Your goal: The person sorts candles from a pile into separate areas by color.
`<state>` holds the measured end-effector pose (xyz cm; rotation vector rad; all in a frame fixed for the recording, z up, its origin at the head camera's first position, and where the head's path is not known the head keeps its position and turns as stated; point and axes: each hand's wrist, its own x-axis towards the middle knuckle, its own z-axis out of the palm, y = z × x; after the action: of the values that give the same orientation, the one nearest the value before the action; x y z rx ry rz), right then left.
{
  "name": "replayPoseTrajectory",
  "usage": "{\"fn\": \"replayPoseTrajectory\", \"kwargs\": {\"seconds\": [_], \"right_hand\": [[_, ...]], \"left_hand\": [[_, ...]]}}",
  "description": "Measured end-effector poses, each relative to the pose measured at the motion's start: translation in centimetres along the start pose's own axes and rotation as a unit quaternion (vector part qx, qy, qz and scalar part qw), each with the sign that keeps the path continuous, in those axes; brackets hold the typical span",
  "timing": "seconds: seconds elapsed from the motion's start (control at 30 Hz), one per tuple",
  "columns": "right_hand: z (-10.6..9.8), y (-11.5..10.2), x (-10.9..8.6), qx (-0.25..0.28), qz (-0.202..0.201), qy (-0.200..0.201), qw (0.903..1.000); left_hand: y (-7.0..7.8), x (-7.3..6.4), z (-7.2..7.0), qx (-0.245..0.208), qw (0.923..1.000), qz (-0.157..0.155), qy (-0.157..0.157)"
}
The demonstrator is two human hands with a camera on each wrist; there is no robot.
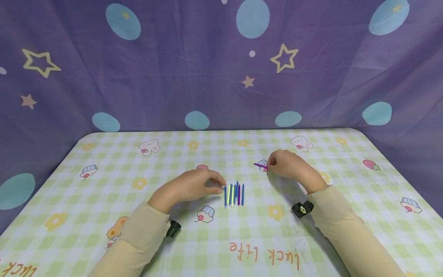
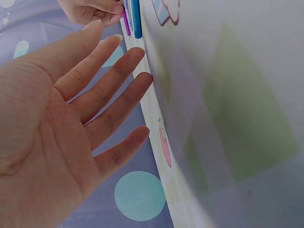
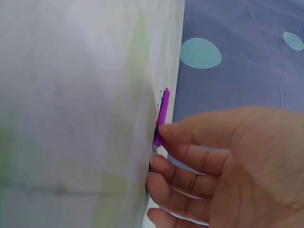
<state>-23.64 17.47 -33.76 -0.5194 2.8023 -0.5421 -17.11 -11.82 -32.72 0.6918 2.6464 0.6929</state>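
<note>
Head view: R hand [image 1: 287, 164] is pinching purple stick [image 1: 260, 165] by its R end; stick is poking out L of fingertips, long axis running approx. L–R, slight tilt. Stick row [image 1: 233, 194] (blue, yellow, purple) is lying L of & nearer the person than R fingertips, long axes running near–far, so held stick is sitting roughly crosswise to the row. L hand [image 1: 192, 185] is nearer the row, thumb & index held apart just beside the leftmost blue stick; contact: can't tell. Tablecloth [image 1: 155, 246] text is reading "Luck Life" upside down, centre-R; partial "Luck" at btm L corner. No brand legible on wrist cams.

L wrist view: L fingers are spreading apart, approx. straight, holding nothing; blue stick [image 2: 137, 19] is showing past fingertips, up top. No text legible.

R wrist view: thumb & index are clamping purple stick near one end, rest of it pointing away past the tips; other fingers are curling loosely. Touching cloth or not: can't tell. No label.
</note>
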Motion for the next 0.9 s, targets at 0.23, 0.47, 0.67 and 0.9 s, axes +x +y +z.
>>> {"fn": "replayPoseTrajectory", "kwargs": {"seconds": [0.23,0.47,0.67,0.9], "right_hand": [[-0.2,0.3,-0.1,0.007,0.016,0.007,0.9998],[-0.5,0.4,-0.3,0.023,0.009,0.008,0.9997],[-1.0,-0.4,-0.7,0.044,-0.042,0.015,0.998],[-0.3,-2.1,-0.7,0.072,-0.126,0.0,0.9894]], "left_hand": [[0.1,0.1,0.1,-0.006,1.0,-0.004,-0.003],[0.1,0.1,0.1,-0.002,0.9998,-0.019,-0.003],[0.1,0.1,0.1,0.0,0.9999,-0.015,-0.002],[0.0,0.0,0.0,0.006,0.9999,-0.008,-0.004]]}}
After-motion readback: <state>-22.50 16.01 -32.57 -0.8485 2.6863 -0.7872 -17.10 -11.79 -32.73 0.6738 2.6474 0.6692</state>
